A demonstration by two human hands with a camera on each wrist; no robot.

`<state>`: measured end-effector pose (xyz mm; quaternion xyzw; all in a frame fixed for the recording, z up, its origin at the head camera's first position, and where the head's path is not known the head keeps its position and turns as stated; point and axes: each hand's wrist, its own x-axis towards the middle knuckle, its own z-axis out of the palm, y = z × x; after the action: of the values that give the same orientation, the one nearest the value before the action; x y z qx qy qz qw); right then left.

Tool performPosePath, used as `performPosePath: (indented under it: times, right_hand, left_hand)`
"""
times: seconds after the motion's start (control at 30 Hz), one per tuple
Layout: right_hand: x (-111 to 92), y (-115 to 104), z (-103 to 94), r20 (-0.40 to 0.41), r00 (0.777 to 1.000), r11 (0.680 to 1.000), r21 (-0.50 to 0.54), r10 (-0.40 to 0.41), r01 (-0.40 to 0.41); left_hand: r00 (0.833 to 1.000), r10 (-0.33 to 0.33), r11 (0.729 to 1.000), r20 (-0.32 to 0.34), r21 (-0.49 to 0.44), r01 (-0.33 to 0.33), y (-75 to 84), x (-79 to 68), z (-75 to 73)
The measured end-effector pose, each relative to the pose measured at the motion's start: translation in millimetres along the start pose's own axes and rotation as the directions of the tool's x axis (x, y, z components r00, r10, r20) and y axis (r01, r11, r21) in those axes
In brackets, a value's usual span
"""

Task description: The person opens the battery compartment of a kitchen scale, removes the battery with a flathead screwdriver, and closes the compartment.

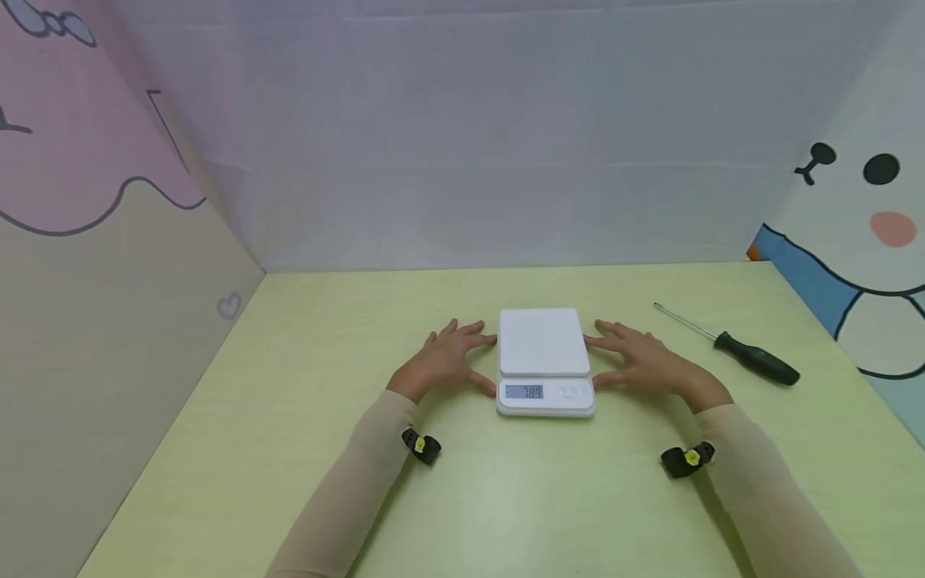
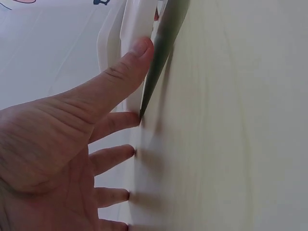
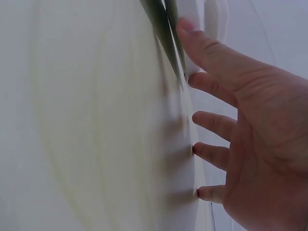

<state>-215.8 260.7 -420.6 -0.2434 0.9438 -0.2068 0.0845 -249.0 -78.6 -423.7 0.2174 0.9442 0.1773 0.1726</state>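
A white kitchen scale (image 1: 543, 343) with a lit digit display (image 1: 523, 392) stands on the table between both hands. My left hand (image 1: 451, 357) touches its left side with spread fingers, the thumb by the front corner and the index fingertip farther back. Mirroring it, my right hand (image 1: 636, 357) has its thumb and index finger against the right side. In the left wrist view the thumb lies along the scale's side (image 2: 137, 24), and the other fingertips point down at the tabletop. A dark wedge shows beneath the scale's edge (image 3: 191, 14) in the right wrist view, widest toward the thumb.
To the right of the right hand lies a screwdriver (image 1: 756, 358) with a dark handle, its shaft pointing back left. The pale yellow-green table (image 1: 325, 337) ends at a white back wall (image 1: 462, 144). Cartoon-printed panels (image 1: 867, 241) stand at both sides.
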Motion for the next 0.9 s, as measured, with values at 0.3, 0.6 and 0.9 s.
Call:
performPosePath:
  times: [0.3, 0.6, 0.9]
  right_hand:
    - [-0.6, 4.2, -2.6, 0.027, 0.999, 0.998, 0.06, -0.02, 0.019]
    - [-3.1, 10.3, -7.4, 0.044, 0.998, 0.977, 0.208, -0.048, 0.038]
    - [-4.7, 9.5, -10.8, 0.03, 0.998, 0.956, 0.292, -0.049, 0.038]
  left_hand:
    - [0.997, 0.074, 0.993, 0.018, -0.092, -0.072, -7.0, 2.0, -4.5]
    - [0.997, 0.08, 0.951, -0.001, -0.3, -0.077, -12.0, 1.2, -8.5]
    - [0.992, 0.12, 0.907, -0.034, -0.402, -0.124, -14.5, 1.1, -11.4]
